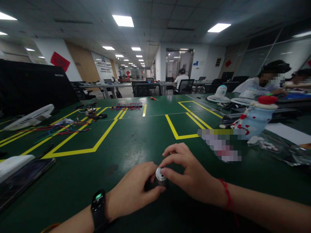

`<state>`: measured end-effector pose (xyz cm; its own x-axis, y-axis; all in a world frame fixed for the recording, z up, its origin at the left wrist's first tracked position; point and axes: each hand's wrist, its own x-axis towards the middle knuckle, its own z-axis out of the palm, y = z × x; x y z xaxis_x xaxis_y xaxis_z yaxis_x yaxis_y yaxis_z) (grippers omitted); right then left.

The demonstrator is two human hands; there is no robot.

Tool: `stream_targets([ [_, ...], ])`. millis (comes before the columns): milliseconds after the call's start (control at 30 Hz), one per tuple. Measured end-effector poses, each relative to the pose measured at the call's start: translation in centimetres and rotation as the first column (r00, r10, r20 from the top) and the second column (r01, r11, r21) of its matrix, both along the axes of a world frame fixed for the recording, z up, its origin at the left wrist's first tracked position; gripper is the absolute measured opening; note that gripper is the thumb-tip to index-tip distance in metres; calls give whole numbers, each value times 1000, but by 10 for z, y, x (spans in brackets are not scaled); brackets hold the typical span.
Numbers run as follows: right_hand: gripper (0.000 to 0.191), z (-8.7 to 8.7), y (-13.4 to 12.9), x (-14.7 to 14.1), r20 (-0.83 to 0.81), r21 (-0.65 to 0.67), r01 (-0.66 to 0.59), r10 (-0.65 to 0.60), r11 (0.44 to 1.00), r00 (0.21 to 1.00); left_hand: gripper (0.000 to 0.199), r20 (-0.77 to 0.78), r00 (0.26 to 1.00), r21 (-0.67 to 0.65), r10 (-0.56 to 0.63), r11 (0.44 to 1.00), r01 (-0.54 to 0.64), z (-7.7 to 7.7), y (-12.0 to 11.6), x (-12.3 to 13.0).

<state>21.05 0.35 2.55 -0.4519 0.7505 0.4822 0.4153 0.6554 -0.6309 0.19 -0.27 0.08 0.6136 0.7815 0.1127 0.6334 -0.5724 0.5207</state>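
Observation:
A small round silver metal part stands near the front middle of the green table. Around its left side, the fingers and thumb of my left hand are closed on it; a black watch is on that wrist. From the right, my right hand reaches over the part, with thumb and index fingertips pinched at its top. Whether those fingertips hold something small cannot be made out. A red string circles my right wrist.
Wires and small parts lie at the back left, a phone at the front left. On the right stand a blue bottle and a white fan. People sit beyond the table.

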Motion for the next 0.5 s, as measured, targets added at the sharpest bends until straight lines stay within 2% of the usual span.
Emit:
stream_targets([
  [100,5,-2,9,12,-48,-83,20,-24,996,999,16,-15,1000,-5,-6,1000,6,3,0,0],
  [233,7,-11,16,30,162,-171,-68,96,983,982,18,-26,1000,-11,-3,1000,3,5,0,0],
  [367,11,-18,13,35,316,-164,-118,165,979,934,19,-21,1000,-6,-5,1000,5,4,0,0],
  [500,14,-17,12,33,297,-163,-123,168,979,940,18,-17,1000,-1,-14,1000,14,6,-1,0],
])
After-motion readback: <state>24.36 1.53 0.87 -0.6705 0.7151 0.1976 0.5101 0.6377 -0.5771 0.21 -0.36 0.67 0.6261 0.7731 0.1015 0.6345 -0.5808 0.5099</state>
